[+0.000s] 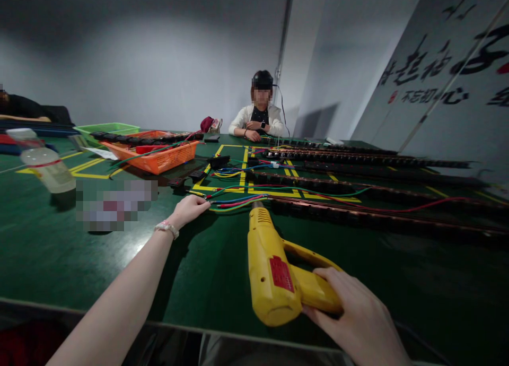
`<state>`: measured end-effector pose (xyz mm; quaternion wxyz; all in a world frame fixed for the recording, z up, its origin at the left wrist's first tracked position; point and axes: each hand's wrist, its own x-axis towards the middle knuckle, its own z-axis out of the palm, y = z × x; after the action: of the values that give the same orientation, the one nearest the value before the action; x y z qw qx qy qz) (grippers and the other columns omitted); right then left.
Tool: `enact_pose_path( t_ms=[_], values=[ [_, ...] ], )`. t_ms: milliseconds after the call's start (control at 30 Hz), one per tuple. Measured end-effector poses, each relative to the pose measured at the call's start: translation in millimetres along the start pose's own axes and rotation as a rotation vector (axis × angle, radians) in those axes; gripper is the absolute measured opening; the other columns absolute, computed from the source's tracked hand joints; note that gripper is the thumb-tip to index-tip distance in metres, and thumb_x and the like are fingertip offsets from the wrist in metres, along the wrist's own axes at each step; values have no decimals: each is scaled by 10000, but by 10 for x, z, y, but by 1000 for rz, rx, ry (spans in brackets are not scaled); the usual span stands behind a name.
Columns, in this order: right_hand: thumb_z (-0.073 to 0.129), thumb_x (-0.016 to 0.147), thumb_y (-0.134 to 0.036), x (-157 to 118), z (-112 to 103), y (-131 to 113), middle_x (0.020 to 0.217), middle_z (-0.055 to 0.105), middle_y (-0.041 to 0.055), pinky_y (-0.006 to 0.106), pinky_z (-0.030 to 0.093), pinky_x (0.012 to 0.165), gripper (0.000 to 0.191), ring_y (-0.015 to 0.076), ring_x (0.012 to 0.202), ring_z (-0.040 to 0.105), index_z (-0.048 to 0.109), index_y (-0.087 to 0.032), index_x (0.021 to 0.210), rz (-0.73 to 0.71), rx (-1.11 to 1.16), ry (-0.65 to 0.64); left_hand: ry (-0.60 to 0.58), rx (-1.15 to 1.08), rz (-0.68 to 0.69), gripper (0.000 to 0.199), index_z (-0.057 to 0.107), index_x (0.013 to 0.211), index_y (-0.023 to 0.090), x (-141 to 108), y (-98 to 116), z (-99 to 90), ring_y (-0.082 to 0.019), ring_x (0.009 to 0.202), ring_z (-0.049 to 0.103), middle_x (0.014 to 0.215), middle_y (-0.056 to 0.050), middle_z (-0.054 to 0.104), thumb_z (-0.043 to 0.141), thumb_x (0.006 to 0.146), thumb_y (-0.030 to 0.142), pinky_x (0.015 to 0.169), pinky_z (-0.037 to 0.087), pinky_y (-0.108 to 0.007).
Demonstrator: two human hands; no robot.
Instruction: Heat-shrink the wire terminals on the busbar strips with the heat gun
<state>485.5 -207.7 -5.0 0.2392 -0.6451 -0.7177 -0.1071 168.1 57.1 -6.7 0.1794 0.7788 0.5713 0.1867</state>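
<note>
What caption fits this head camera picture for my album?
Right hand grips a yellow heat gun while left hand holds coloured wires on a green table.

We see a long green counter (59, 249) marked with yellow tape lines (242, 170), plain grey walls (159, 74) behind, and a white banner (449, 74) with dark lettering.

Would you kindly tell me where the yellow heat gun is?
The yellow heat gun lies centre-right on the green table, gripped by the right hand, nozzle toward the wires.
</note>
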Motion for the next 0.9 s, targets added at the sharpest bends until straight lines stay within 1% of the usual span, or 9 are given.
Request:
enact_pose_path(
  t_ms=[133, 333, 433, 567, 733, 900],
  values=[
    [660, 675, -468, -39, 5, 102, 924, 668, 9, 337, 506, 679, 381, 219, 827, 641, 556, -260, 977, 35, -65, 26, 8, 4, -2, 420, 392, 511, 186, -2, 2, 0, -119, 504, 376, 494, 22, 367, 381, 755, 527, 516, 213, -264],
    [588, 717, -479, -27, 15, 28, 856, 657, 26, 335, 473, 630, 313, 220, 757, 627, 560, -239, 915, 108, -137, 77, 12, 18, 17, 425, 404, 502, 185, 10, -9, 12, -114, 476, 350, 482, 24, 347, 375, 771, 513, 509, 206, -266],
    [565, 736, -515, -28, 37, 3, 827, 653, 40, 320, 454, 601, 334, 216, 716, 617, 566, -225, 901, 64, -175, 115, 23, 14, 17, 432, 461, 516, 182, 17, -19, 18, -123, 501, 396, 504, 17, 409, 381, 777, 516, 519, 221, -261],
    [495, 787, -614, -41, 88, -53, 795, 652, 59, 316, 439, 618, 440, 211, 693, 607, 574, -197, 901, -31, -206, 186, 43, 10, 6, 450, 561, 573, 178, 21, -22, 21, -142, 545, 455, 544, 3, 488, 385, 782, 536, 533, 243, -255],
    [398, 855, -617, -41, 142, -259, 781, 649, 77, 331, 423, 646, 508, 210, 689, 600, 584, -148, 915, -104, -218, 278, 45, 22, -9, 523, 574, 586, 183, 1, 11, 8, -143, 544, 459, 540, 1, 482, 336, 805, 594, 529, 236, -258],
    [393, 870, -594, -14, 179, -449, 762, 637, 73, 329, 430, 644, 502, 200, 672, 595, 590, -134, 922, -145, -193, 276, 60, 24, -18, 560, 565, 572, 186, -16, 39, 4, -139, 534, 448, 527, 0, 472, 310, 812, 624, 527, 229, -259]
  ],
)
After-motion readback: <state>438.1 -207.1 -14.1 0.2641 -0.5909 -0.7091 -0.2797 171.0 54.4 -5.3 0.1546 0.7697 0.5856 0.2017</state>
